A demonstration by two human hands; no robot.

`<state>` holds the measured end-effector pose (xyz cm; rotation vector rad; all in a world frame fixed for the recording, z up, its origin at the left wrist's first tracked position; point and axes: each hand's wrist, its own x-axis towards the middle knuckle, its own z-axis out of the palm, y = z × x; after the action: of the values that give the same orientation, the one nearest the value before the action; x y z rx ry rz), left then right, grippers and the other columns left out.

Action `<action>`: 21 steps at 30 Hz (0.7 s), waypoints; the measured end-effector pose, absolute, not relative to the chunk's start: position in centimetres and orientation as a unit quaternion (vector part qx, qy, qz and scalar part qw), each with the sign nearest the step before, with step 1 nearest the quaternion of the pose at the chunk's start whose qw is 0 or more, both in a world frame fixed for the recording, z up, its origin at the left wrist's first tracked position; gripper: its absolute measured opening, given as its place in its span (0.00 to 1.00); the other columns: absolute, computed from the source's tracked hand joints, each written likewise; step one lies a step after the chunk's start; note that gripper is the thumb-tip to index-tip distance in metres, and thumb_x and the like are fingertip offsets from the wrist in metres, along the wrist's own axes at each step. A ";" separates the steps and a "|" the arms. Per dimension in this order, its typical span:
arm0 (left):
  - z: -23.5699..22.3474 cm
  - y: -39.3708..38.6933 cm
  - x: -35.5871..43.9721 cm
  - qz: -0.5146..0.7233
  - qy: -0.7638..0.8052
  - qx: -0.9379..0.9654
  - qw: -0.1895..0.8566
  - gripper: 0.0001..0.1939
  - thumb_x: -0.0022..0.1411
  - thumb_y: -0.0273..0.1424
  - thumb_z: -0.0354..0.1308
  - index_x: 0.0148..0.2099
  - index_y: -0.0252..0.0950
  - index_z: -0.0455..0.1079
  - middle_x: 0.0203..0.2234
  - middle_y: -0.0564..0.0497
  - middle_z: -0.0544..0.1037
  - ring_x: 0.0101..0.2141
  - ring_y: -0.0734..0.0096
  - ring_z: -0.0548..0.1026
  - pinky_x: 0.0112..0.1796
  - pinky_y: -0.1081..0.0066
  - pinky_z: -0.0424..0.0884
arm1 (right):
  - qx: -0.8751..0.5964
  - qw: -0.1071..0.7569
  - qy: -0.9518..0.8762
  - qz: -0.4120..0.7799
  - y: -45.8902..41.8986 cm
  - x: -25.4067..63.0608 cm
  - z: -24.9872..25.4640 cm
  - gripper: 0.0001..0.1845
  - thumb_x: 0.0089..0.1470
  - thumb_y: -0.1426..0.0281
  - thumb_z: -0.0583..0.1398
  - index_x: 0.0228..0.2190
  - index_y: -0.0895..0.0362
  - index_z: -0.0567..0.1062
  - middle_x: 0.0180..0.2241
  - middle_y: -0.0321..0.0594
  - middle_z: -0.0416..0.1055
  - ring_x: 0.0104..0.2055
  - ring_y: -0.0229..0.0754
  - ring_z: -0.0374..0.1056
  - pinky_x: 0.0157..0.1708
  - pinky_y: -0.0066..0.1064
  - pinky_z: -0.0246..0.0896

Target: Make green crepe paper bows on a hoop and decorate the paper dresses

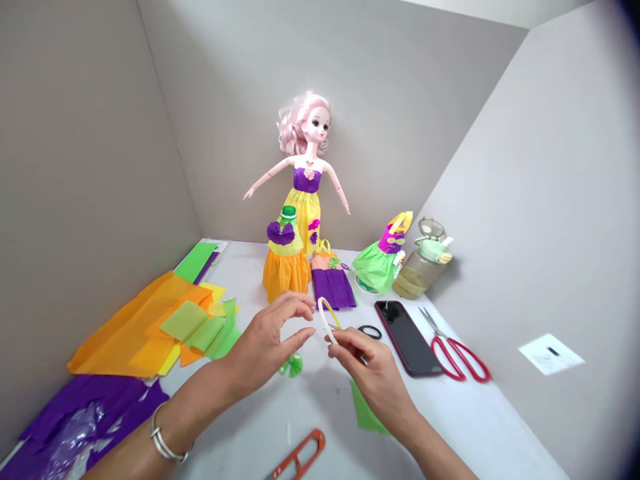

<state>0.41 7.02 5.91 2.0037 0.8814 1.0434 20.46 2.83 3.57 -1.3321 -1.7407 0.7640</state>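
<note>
My right hand (370,363) pinches a thin white ring with a yellow inner side, which looks like a narrow roll of tape (325,321), upright on edge. To its left my left hand (273,333) is open, thumb and fingers curved apart close to the roll; whether a fingertip touches it I cannot tell. Below the left fingertips lies a small green pleated paper bow (294,365), partly covered by the thumb. A green paper piece (367,410) lies under my right wrist. Beyond the right hand is a black ring-shaped thing (371,331).
An orange-handled cutter (303,457) lies in front; a phone (407,340) and red-handled scissors (460,358) are on the right. Behind stand a bottle in an orange skirt (287,270), a pink-haired doll (307,180), a green dress (375,267) and a jar (417,273). Orange paper (130,327) spreads left.
</note>
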 end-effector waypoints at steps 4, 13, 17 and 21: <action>5.2 7.0 0.6 0.401 0.338 0.794 0.307 0.02 0.65 0.29 0.53 0.41 0.39 0.65 0.46 0.47 0.72 0.49 0.66 0.70 0.51 0.67 0.65 | -0.514 0.374 -0.741 0.215 2.7 20.6 2.7 0.10 0.61 0.65 0.56 0.36 0.54 0.76 0.28 0.39 0.71 0.27 0.39 0.63 0.29 0.29 0.58; 4.8 7.3 0.9 0.395 0.318 0.822 0.259 0.06 0.67 0.28 0.49 0.40 0.38 0.67 0.43 0.47 0.73 0.46 0.68 0.72 0.48 0.69 0.67 | -0.496 0.342 -0.789 0.121 2.6 20.4 2.0 0.09 0.62 0.67 0.55 0.40 0.56 0.74 0.29 0.41 0.72 0.29 0.41 0.66 0.31 0.31 0.60; 4.9 7.3 0.9 0.401 0.337 0.799 0.296 0.07 0.66 0.29 0.50 0.38 0.38 0.69 0.42 0.47 0.74 0.45 0.66 0.72 0.48 0.66 0.66 | -0.499 0.351 -0.779 0.146 2.6 20.5 2.0 0.10 0.62 0.66 0.55 0.39 0.55 0.75 0.29 0.41 0.72 0.28 0.41 0.66 0.30 0.31 0.60; 5.5 7.4 0.7 0.395 0.382 0.753 0.363 0.04 0.62 0.29 0.54 0.35 0.39 0.70 0.46 0.49 0.73 0.48 0.65 0.71 0.52 0.65 0.63 | -0.501 0.369 -0.746 0.238 2.6 20.3 2.4 0.09 0.60 0.65 0.57 0.36 0.55 0.76 0.29 0.40 0.72 0.28 0.39 0.64 0.29 0.30 0.60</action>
<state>0.75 7.41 5.50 1.9373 0.9822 1.0167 20.35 2.62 2.45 -1.2851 -1.9150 0.6100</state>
